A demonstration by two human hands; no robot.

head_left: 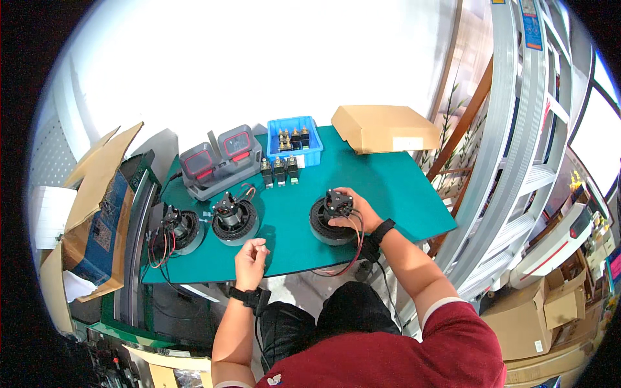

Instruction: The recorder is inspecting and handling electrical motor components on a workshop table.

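At the right of the green tabletop, my right hand (364, 215) is closed round the upper part of a round black motor unit (332, 233). Its thumb lies on the near side, and red and black wires trail from the unit past the table's front edge. My left hand (250, 263) hovers at that edge with its fingers curled; what they hold, if anything, is hidden. Just beyond it is a second round motor unit (234, 227), with a short bundle of wires on top. Further left lies a third motor unit (187, 234), its wires hanging over the edge.
Behind the units are a grey twin charger (217, 184), several small black parts (279, 172) and a blue bin (314, 157) of similar parts. A cardboard box (381, 129) sits far right. An open carton (97, 220) flanks the left side, an aluminium ladder (511, 149) the right.
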